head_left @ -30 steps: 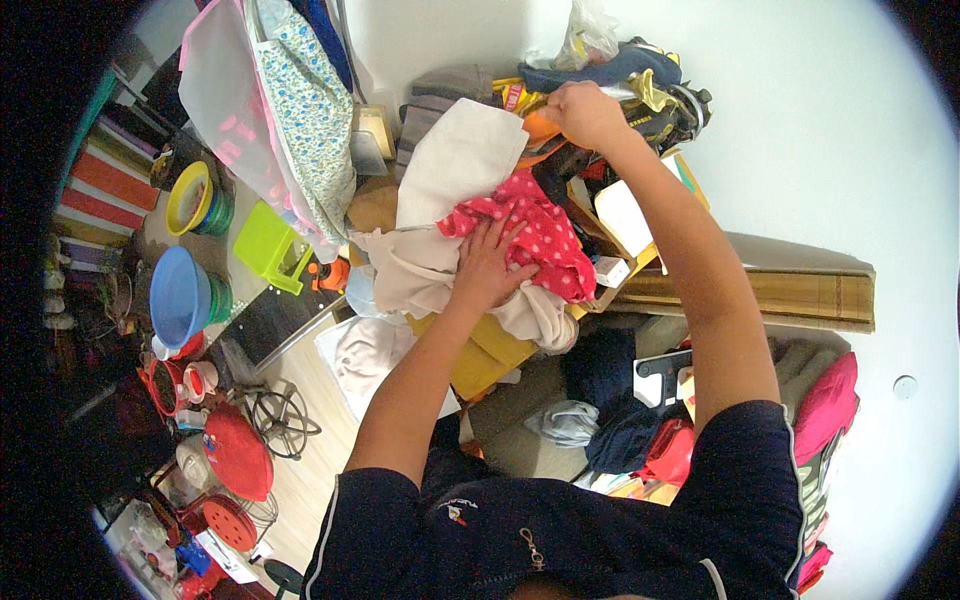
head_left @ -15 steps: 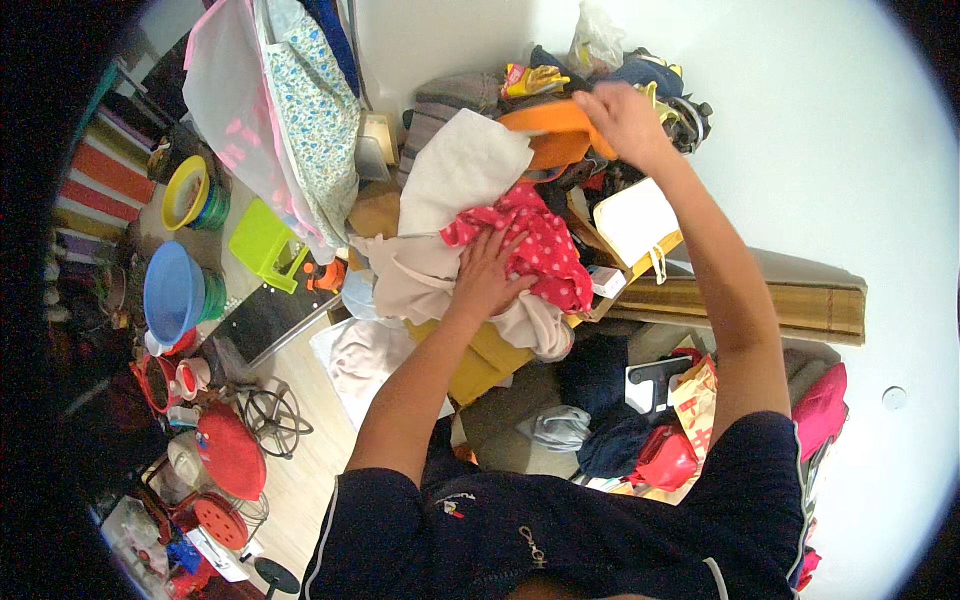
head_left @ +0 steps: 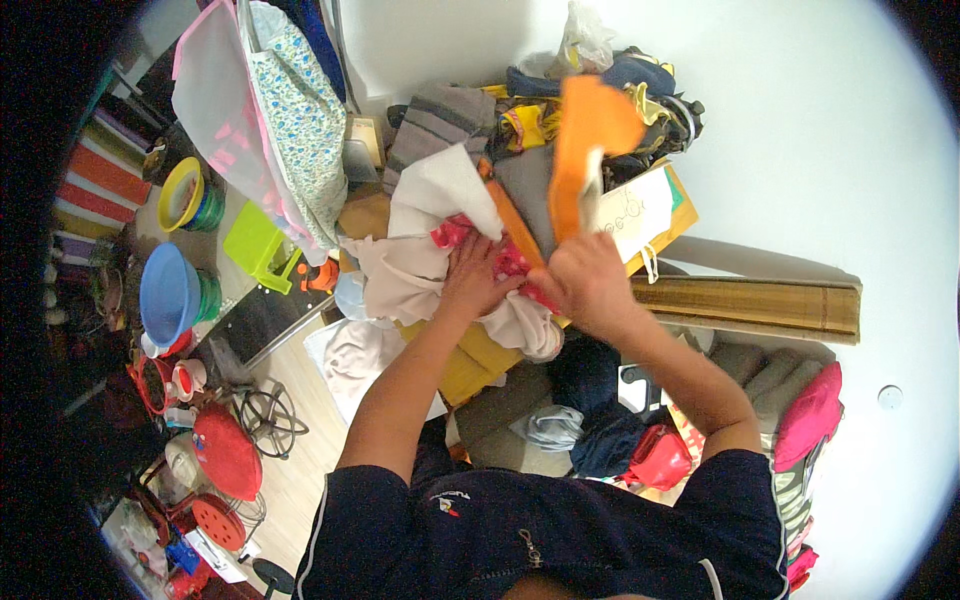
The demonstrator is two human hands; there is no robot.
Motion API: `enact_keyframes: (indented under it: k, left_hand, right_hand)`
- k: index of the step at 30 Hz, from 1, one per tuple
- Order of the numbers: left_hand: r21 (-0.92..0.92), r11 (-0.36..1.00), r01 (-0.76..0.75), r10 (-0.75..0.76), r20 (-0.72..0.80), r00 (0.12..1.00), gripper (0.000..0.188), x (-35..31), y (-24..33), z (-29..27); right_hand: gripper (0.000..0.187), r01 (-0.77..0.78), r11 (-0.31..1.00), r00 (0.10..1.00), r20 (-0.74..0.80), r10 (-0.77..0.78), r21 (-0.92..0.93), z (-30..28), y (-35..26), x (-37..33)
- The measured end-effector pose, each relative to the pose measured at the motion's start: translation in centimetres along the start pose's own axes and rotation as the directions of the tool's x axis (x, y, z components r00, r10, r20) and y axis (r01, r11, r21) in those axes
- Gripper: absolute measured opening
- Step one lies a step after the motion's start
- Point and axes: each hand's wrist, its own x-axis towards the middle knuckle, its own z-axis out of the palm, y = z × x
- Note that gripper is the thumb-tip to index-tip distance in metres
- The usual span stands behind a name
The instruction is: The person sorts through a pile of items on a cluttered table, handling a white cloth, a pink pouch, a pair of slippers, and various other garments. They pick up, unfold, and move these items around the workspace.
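Note:
My left hand [head_left: 472,270] lies flat with its fingers apart, on a heap of cloths. Beneath and beside it are a red cloth with white dots [head_left: 510,262], a cream cloth [head_left: 385,275] and a white cloth [head_left: 445,190]. My right hand [head_left: 590,280] is closed round an orange cloth [head_left: 600,115], just right of the left hand. One part of that cloth stands up above the fist, blurred by motion; an orange strip slants over the red cloth. Most of the red cloth is hidden under the hands and the strip.
A grey striped cloth [head_left: 440,125], a yellow packet [head_left: 525,127] and a clear plastic bag [head_left: 585,40] lie against the wall. Right of the heap are a white bag with a drawing [head_left: 637,215] and a long brown slatted panel [head_left: 750,305]. Basins [head_left: 170,290] and a green stool [head_left: 262,245] stand left.
My right hand has come down toward me with the orange cloth, from the back of the heap to beside my left hand. The orange strip now crosses the red cloth. My left hand stays put.

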Motion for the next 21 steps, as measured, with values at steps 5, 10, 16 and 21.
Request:
enact_keyframes:
  k: [5, 10, 16, 21]
  left_hand:
    - [-0.033, 0.999, 0.025, -0.027, -0.058, 0.998, 0.077, 0.1, 0.1, 0.4]
    - [-0.035, 0.999, 0.007, -0.006, 0.025, 1.000, 0.070, 0.2, -0.5, 1.2]
    - [-0.044, 0.996, -0.082, 0.081, -0.036, 0.996, 0.064, 0.1, -1.6, 2.8]
    - [-0.038, 0.998, -0.053, 0.053, -0.005, 0.999, 0.069, -0.3, -1.4, 1.1]
  right_hand:
    - [0.032, -0.259, 0.963, 0.965, 0.047, 0.256, 0.073, 0.4, -3.0, -2.6]
    - [0.032, -0.435, 0.895, 0.897, 0.130, 0.422, 0.095, 3.2, -5.2, -6.1]
    - [0.030, -0.436, 0.884, 0.873, 0.319, 0.370, 0.168, 4.3, -4.1, -6.0]
    - [0.026, -0.419, 0.851, 0.907, 0.094, 0.411, 0.318, -2.8, -0.5, 2.2]
